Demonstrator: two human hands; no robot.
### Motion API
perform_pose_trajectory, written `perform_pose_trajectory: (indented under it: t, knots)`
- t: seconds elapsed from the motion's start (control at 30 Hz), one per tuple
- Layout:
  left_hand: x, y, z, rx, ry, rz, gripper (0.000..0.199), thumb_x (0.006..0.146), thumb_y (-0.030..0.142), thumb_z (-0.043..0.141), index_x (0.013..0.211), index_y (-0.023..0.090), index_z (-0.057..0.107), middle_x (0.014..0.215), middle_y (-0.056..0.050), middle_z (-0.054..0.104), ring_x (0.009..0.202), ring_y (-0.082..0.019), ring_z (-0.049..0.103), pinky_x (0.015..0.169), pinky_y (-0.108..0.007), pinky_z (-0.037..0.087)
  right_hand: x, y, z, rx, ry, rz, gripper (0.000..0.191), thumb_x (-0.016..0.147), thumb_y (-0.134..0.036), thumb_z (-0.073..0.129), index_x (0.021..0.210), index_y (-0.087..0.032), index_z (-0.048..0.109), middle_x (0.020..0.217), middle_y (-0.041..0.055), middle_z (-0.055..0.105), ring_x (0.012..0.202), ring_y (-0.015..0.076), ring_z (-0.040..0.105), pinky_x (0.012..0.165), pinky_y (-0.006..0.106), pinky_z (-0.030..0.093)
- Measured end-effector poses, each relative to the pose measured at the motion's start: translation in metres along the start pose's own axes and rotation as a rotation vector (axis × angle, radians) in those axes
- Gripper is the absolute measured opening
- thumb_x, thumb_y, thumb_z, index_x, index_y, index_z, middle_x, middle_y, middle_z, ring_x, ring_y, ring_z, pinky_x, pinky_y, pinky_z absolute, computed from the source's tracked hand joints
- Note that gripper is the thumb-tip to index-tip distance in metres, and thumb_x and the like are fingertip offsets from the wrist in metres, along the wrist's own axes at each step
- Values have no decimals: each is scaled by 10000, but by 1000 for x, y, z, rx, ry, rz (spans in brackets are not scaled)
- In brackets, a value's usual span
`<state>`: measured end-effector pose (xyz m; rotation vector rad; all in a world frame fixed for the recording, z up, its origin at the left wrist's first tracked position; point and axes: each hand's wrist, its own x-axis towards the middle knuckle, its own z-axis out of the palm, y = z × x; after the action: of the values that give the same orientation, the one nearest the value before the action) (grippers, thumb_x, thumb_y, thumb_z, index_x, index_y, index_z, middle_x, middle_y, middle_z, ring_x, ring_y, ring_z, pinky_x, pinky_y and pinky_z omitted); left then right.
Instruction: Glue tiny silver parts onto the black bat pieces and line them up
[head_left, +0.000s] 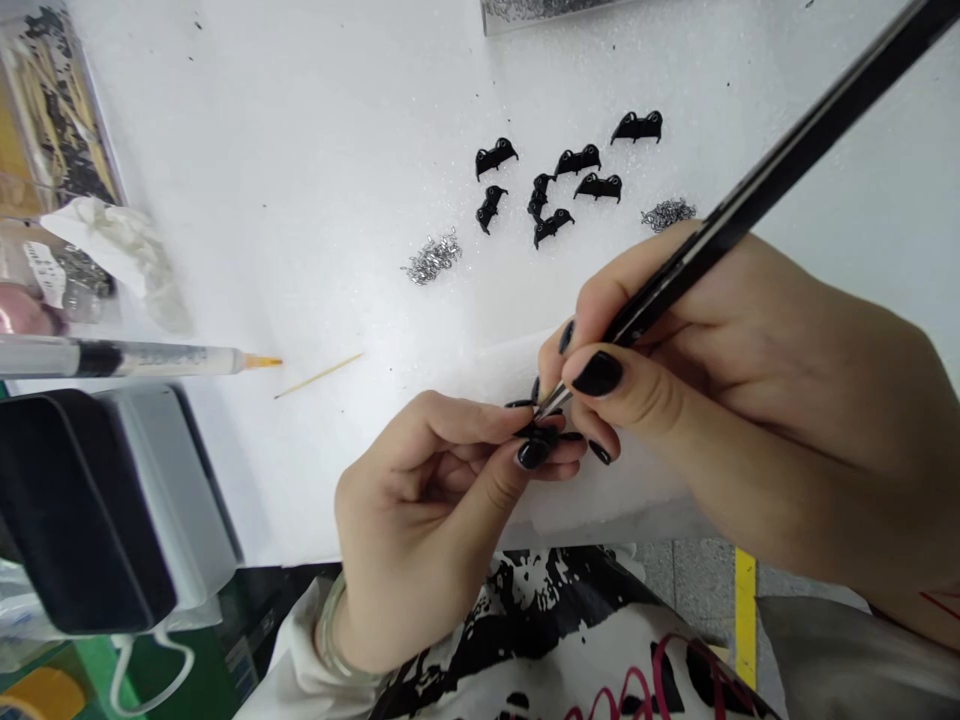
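My left hand (442,510) pinches a small black piece (546,428) between thumb and fingertips; the fingers partly hide its shape. Above and to the right, my right hand (675,380) grips a long black tool (720,215) with a thin metal tip, which touches or nearly touches the piece. Several black bat-shaped pieces (637,127) lie beyond my hands on the white surface (322,150). A pile of tiny metal bits (435,258) sits left of them, and a second pile (667,213) lies just beyond my right hand.
A syringe with an orange tip (180,358) points at a thin wooden stick (319,375) on the left. Nearby are a black box-like object (82,510), crumpled tissue (120,250) and a container of sticks (56,100). A clear tray (540,12) stands at the far edge.
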<state>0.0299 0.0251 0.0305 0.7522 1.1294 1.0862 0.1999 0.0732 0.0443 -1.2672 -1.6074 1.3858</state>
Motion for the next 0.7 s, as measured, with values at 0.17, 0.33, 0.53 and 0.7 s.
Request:
perform_pose_trajectory:
  t: [0.17, 0.33, 0.53, 0.7]
  knots:
    - [0, 0, 0, 41, 1, -9, 248, 922, 7, 659, 988, 231, 743, 891, 38, 814, 798, -115, 793, 792, -145, 658, 2, 4, 0, -41, 8, -28, 51, 1030, -184, 509, 987, -196, 534, 752, -42, 647, 654, 91, 676, 514, 192, 560]
    - [-1, 0, -3, 4, -48, -31, 260, 938, 9, 642, 1027, 236, 736, 911, 34, 815, 832, -117, 792, 818, -153, 658, 1, 1, 0, 11, 21, -10, 39, 1024, -181, 518, 997, -187, 544, 815, -18, 667, 684, 96, 682, 542, 172, 575]
    - [-2, 0, -6, -1, -50, -80, 230, 956, 49, 636, 1028, 252, 718, 948, 34, 814, 882, -117, 787, 869, -212, 670, 2, -3, -2, 146, -19, 37, 37, 1010, -195, 562, 977, -189, 549, 779, -19, 642, 657, 79, 648, 563, 139, 580]
    - [-2, 1, -4, -4, -23, -48, 221, 936, 42, 657, 1004, 237, 735, 912, 26, 817, 835, -124, 793, 834, -185, 670, 0, -3, -1, 104, 32, 73, 28, 1010, -171, 553, 988, -188, 558, 836, -11, 672, 675, 86, 660, 587, 158, 594]
